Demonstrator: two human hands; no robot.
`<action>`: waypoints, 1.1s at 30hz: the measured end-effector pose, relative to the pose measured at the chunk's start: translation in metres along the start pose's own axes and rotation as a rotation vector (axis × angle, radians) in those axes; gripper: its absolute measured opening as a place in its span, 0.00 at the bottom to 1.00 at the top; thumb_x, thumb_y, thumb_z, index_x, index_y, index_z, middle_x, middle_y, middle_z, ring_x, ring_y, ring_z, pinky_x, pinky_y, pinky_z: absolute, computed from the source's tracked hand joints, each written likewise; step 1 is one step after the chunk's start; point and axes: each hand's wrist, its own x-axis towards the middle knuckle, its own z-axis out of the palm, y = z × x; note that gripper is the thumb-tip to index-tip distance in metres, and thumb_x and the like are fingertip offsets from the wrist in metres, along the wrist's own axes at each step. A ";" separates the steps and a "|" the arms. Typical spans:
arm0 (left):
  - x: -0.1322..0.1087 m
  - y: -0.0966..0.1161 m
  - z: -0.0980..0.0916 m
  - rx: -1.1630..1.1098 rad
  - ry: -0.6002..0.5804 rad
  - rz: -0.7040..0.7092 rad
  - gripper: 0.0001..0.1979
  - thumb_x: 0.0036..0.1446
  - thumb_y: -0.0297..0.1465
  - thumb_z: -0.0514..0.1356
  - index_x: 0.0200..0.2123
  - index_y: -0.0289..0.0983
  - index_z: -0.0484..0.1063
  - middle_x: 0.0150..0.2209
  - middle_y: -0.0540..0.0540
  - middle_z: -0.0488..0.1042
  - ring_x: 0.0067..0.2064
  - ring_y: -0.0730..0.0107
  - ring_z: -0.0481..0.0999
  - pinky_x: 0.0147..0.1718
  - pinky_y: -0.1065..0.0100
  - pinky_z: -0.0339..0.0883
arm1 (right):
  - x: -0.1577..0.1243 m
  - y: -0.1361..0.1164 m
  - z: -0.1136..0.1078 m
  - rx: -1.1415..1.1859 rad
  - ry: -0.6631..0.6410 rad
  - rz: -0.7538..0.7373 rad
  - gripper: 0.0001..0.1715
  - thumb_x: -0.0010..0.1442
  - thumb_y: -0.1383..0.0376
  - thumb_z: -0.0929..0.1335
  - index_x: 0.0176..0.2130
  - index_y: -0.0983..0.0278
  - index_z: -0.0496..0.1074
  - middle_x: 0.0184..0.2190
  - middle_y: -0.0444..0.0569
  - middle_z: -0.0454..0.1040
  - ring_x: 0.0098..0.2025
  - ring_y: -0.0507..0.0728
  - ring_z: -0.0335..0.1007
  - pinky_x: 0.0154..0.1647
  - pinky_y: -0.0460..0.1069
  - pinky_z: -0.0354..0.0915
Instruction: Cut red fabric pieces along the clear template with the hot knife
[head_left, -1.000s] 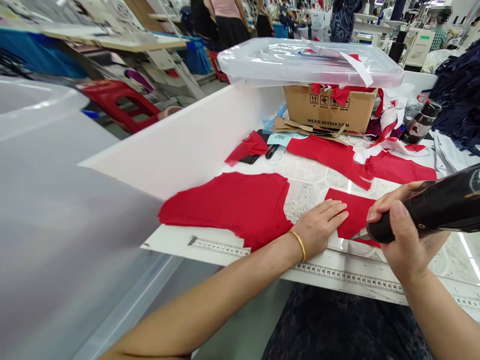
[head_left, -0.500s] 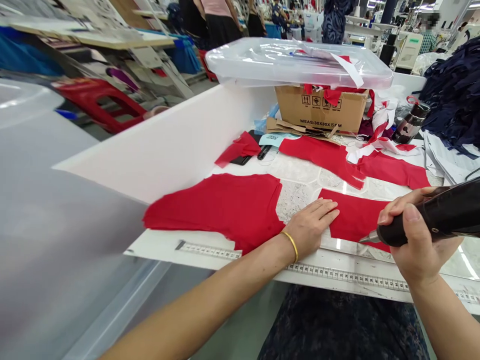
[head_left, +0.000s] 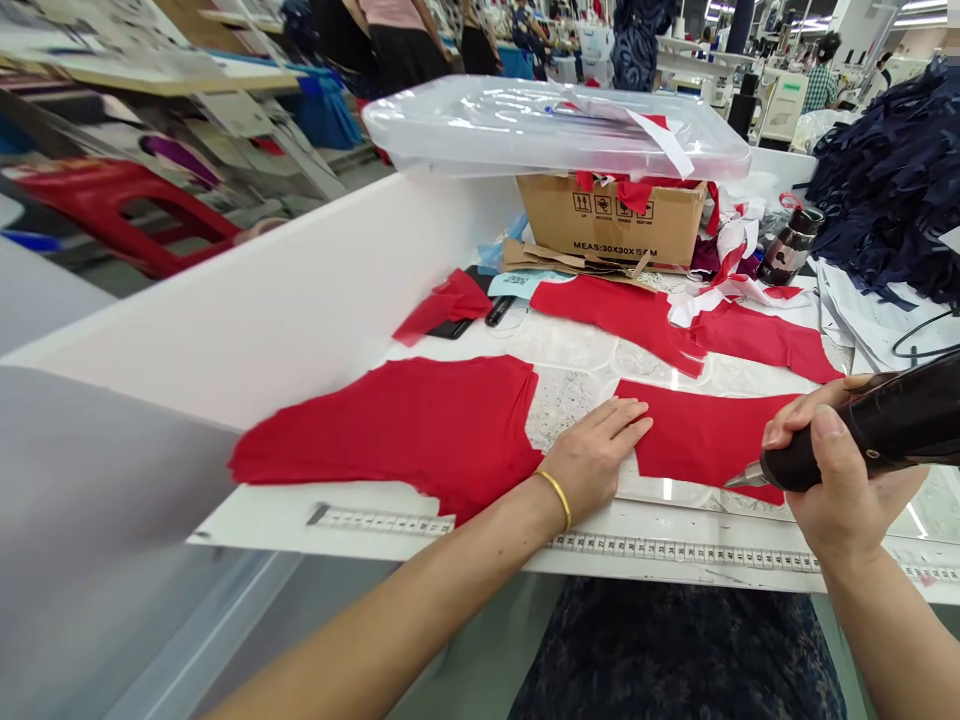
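Note:
My left hand [head_left: 592, 455] lies flat with its fingers stretched out, the fingertips on the left edge of a red fabric panel [head_left: 697, 430]. In my right hand [head_left: 844, 480] is a black, cylindrical hand-held power tool [head_left: 885, 425] with a pointed metal tip. The tip points left, at the panel's near edge; whether it touches the cloth I cannot tell. To the left lies a larger stack of red fabric pieces [head_left: 397, 425], partly behind my left forearm. A measuring tape [head_left: 637, 547] runs along the table's front edge.
Further back lie more red pieces [head_left: 600, 308], a cardboard box [head_left: 611, 225] under a clear plastic lid [head_left: 555, 130], and a dark bottle [head_left: 791, 245]. A navy fabric heap [head_left: 885, 180] rises at the right. A white side panel [head_left: 300, 270] borders the left.
The view has turned right, so the table things appear further left. Relative to the red panel, the tool's tip has shifted slightly right along the near edge. My left hand stays on the panel.

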 end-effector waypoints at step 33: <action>-0.009 0.002 -0.022 0.031 -0.121 0.058 0.29 0.54 0.13 0.48 0.58 0.29 0.72 0.59 0.34 0.74 0.63 0.56 0.72 0.61 0.55 0.72 | 0.014 0.004 -0.008 -0.014 0.038 0.019 0.15 0.59 0.59 0.74 0.42 0.58 0.67 0.22 0.37 0.71 0.20 0.52 0.68 0.21 0.50 0.68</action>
